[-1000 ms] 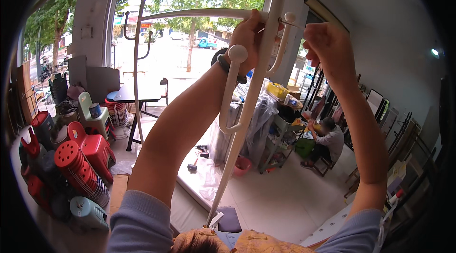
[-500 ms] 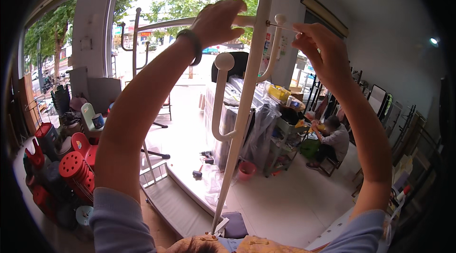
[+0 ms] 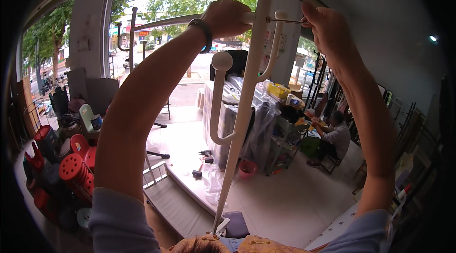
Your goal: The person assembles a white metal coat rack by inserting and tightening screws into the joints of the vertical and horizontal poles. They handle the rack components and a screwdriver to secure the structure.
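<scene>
A white upright pole (image 3: pixel 251 58) of a coat rack stands in front of me, with curved, ball-tipped hooks (image 3: pixel 222 61) on it. My left hand (image 3: pixel 228 18) is closed round the white crossbar (image 3: pixel 175 21), close to where it meets the pole. On the pole's other side, my right hand (image 3: pixel 327 30) grips the end of a thin metal hex key (image 3: pixel 287 21). The hex key's tip meets the pole's side at the height of the crossbar. The fingertips of my right hand are partly hidden behind the hand.
Red stools (image 3: pixel 73 166) are stacked at the left. A grey padded folding bed (image 3: pixel 178 208) lies below, near a power drill (image 3: pixel 206 154) and a mallet head (image 3: pixel 197 173). Plastic-wrapped goods (image 3: pixel 223 115) stand beyond the pole. A seated person (image 3: pixel 335 134) works at the right.
My left hand has gone from spread fingers over the crossbar to a closed grip round it. My right hand has turned and moved slightly right and up, still holding the hex key.
</scene>
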`<action>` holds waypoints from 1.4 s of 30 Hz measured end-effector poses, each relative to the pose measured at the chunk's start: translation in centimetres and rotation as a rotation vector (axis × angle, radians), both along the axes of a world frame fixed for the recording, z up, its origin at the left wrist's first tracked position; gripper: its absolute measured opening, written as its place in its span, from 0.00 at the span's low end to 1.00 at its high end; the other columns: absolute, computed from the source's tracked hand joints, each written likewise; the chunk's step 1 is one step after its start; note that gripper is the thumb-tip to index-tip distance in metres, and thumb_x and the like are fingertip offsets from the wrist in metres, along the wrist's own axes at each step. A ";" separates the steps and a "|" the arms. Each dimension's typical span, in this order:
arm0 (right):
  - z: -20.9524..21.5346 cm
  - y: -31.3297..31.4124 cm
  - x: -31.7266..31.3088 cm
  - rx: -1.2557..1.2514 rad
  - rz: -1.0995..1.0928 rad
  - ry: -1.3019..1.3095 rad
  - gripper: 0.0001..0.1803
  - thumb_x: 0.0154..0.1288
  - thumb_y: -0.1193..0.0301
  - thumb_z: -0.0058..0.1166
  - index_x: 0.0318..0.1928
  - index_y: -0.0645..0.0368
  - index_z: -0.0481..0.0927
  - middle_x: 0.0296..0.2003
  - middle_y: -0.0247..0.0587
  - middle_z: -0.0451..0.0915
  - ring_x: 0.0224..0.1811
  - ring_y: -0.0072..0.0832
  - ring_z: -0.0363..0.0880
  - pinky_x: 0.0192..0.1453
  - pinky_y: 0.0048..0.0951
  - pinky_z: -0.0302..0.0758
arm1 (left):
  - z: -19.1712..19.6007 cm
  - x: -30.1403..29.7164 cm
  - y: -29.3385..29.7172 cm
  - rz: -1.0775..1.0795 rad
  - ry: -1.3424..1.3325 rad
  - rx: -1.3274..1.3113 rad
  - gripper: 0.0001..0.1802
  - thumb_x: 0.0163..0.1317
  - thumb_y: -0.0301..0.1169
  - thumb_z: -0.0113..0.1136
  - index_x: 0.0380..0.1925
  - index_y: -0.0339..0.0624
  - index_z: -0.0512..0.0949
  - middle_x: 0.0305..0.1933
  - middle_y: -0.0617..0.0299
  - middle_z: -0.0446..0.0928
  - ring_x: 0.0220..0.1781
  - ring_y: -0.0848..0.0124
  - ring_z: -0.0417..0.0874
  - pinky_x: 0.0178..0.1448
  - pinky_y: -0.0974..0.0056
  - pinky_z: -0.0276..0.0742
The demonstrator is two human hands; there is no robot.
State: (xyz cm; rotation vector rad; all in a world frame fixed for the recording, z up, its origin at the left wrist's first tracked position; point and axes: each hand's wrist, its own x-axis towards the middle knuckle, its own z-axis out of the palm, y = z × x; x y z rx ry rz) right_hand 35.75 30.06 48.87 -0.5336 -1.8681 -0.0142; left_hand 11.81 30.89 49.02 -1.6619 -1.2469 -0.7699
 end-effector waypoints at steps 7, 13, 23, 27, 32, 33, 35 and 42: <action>-0.9 0.9 0.5 0.673 -0.156 -0.081 0.22 0.70 0.58 0.43 0.26 0.61 0.75 0.14 0.41 0.71 0.15 0.30 0.72 0.24 0.33 0.69 | 0.6 0.2 -0.1 -0.045 -0.006 -0.054 0.13 0.52 0.43 0.54 0.26 0.48 0.81 0.28 0.57 0.81 0.34 0.58 0.83 0.41 0.55 0.79; -2.3 1.5 -0.1 0.117 0.433 0.087 0.15 0.70 0.62 0.44 0.34 0.61 0.77 0.21 0.36 0.76 0.24 0.21 0.76 0.32 0.28 0.72 | 0.8 0.3 -0.1 -0.047 0.014 -0.066 0.12 0.49 0.42 0.56 0.25 0.48 0.81 0.28 0.58 0.81 0.33 0.59 0.83 0.42 0.56 0.79; -2.5 2.3 -0.8 0.330 0.427 0.168 0.11 0.66 0.64 0.50 0.35 0.58 0.78 0.27 0.39 0.79 0.33 0.29 0.80 0.43 0.34 0.75 | 0.9 -0.1 -0.2 0.007 -0.018 -0.087 0.13 0.50 0.45 0.57 0.27 0.50 0.81 0.28 0.60 0.81 0.34 0.61 0.83 0.41 0.57 0.79; -3.1 4.4 -1.8 0.681 0.156 0.082 0.07 0.58 0.70 0.58 0.35 0.59 0.80 0.26 0.39 0.79 0.29 0.31 0.79 0.34 0.32 0.73 | 0.6 0.3 0.3 -0.019 -0.029 -0.071 0.13 0.50 0.45 0.57 0.26 0.51 0.81 0.28 0.60 0.81 0.33 0.61 0.83 0.41 0.57 0.79; -2.9 5.2 -2.8 0.751 0.165 0.087 0.05 0.54 0.73 0.61 0.33 0.58 0.81 0.28 0.38 0.80 0.30 0.32 0.79 0.35 0.31 0.74 | 0.6 0.4 0.2 -0.033 -0.036 -0.075 0.13 0.50 0.45 0.57 0.25 0.50 0.81 0.27 0.60 0.81 0.32 0.62 0.83 0.41 0.58 0.79; -2.8 5.5 -3.0 0.782 0.150 0.067 0.05 0.54 0.74 0.61 0.33 0.58 0.81 0.28 0.38 0.80 0.31 0.32 0.79 0.35 0.31 0.74 | 0.6 0.3 0.2 -0.042 -0.033 -0.068 0.13 0.50 0.45 0.57 0.25 0.50 0.81 0.27 0.60 0.81 0.32 0.62 0.83 0.41 0.58 0.79; -2.8 5.6 -3.4 0.771 0.154 0.065 0.05 0.54 0.74 0.61 0.33 0.57 0.81 0.28 0.38 0.80 0.31 0.32 0.79 0.35 0.31 0.74 | 0.6 0.3 0.1 -0.050 -0.036 -0.059 0.13 0.49 0.44 0.57 0.24 0.49 0.81 0.26 0.60 0.81 0.32 0.61 0.83 0.41 0.58 0.79; -2.1 6.0 -3.5 0.873 0.125 0.013 0.06 0.53 0.75 0.61 0.33 0.58 0.81 0.28 0.37 0.80 0.32 0.31 0.79 0.35 0.31 0.75 | 0.6 0.2 0.3 -0.049 -0.058 -0.059 0.12 0.48 0.44 0.57 0.24 0.50 0.82 0.26 0.59 0.81 0.31 0.60 0.83 0.41 0.57 0.79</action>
